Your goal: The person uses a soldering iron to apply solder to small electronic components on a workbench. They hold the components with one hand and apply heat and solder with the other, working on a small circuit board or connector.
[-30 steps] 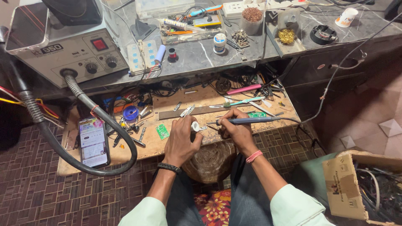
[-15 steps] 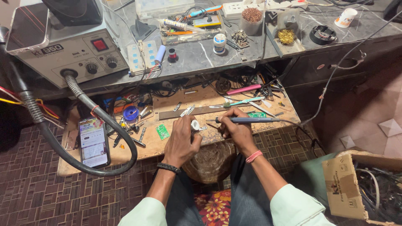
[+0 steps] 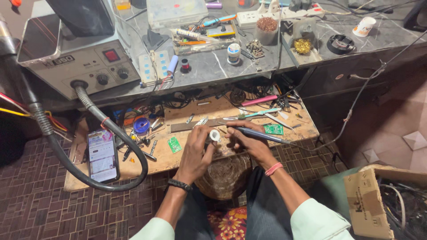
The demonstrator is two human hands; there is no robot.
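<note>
- What sits inside the small white ring (image 3: 215, 135) at centre frame is too small to make out; the soldering iron's (image 3: 258, 134) tip is hidden behind the fingers.
- The left hand (image 3: 195, 153) curls over the wooden desk (image 3: 222, 109) edge, pinching the ring.
- The right hand (image 3: 249, 144), just right of it, grips the blue iron like a pen.

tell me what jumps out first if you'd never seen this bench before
The two hands at the middle of the wooden board: the left hand pinches a small white round part while the right hand holds a blue-handled soldering iron beside it. At upper left a grey rework station trails a thick ribbed hose that loops around a lit phone.
</note>
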